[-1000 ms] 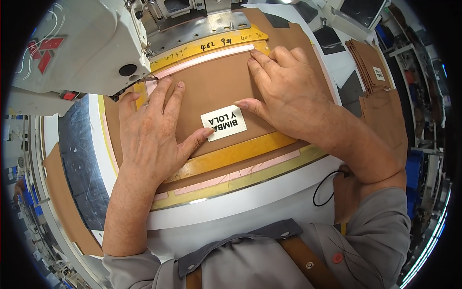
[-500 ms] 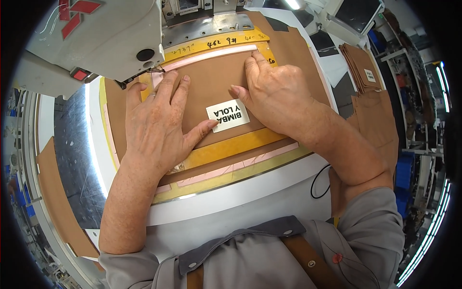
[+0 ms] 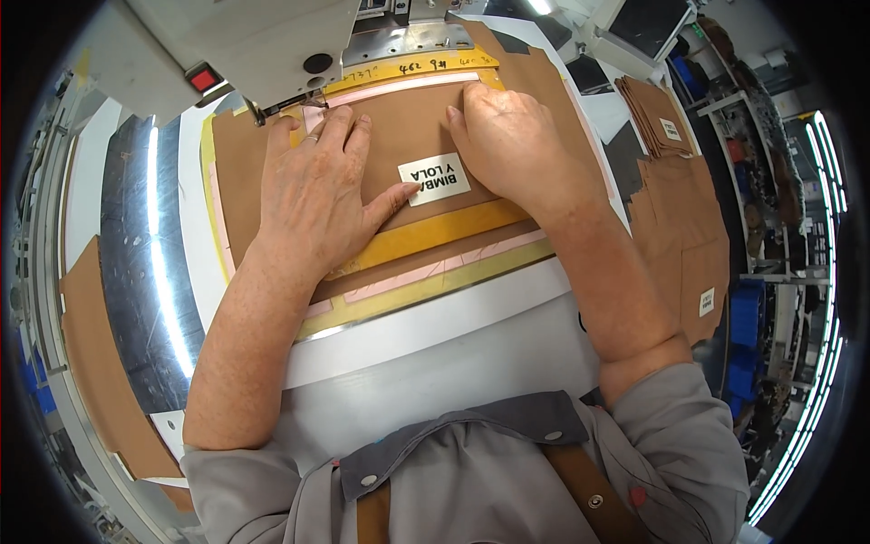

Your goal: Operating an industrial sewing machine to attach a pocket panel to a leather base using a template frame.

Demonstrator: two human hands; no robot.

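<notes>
A brown panel [image 3: 399, 127] lies inside a yellow frame [image 3: 435, 238], with a white label [image 3: 449, 179] on its surface and a pale strip [image 3: 408, 89] along its far edge. My left hand [image 3: 313, 195] rests on the panel's left part, fingers spread, their tips close to the machine's needle area [image 3: 317, 102]. Its thumb touches the label's left side. At the panel's far right corner is my right hand [image 3: 512, 145], fingers curled down by the strip's end, thumb apart on the panel. Its fingertips are mostly hidden, and whether they grip anything does not show.
The sewing machine head [image 3: 245, 54] stands over the far left. A metal clamp plate [image 3: 412, 41] joins the frame's far side. Stacked brown pieces [image 3: 657, 118] and more brown panels [image 3: 680, 236] lie at the right. Another brown panel [image 3: 109, 354] is at the left.
My right hand's fingers have curled in more at the strip's end, and its thumb has moved farther from me. My left hand keeps its place on the panel. The whole view has shifted slightly.
</notes>
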